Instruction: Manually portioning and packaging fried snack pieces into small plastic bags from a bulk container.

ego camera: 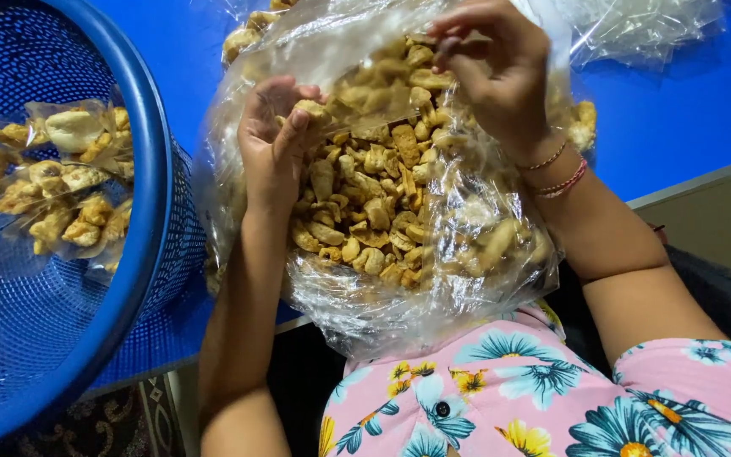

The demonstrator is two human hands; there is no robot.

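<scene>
A large clear plastic bag (475, 245) full of golden-brown fried snack pieces (365, 203) leans against my chest over the edge of a blue table (662, 118). My left hand (274, 144) reaches into the bag's mouth at the left and pinches one snack piece (310, 107) between thumb and fingers. My right hand (492, 72) is at the top right of the opening, fingers curled over the plastic rim and gripping it. Red and pink thread bracelets (556, 176) circle my right wrist.
A blue perforated plastic basket (141, 245) stands at the left, holding small sealed clear packets of the same snacks (52, 182). More clear plastic bags (636, 30) lie at the far right of the table. My floral pink shirt (543, 393) fills the bottom.
</scene>
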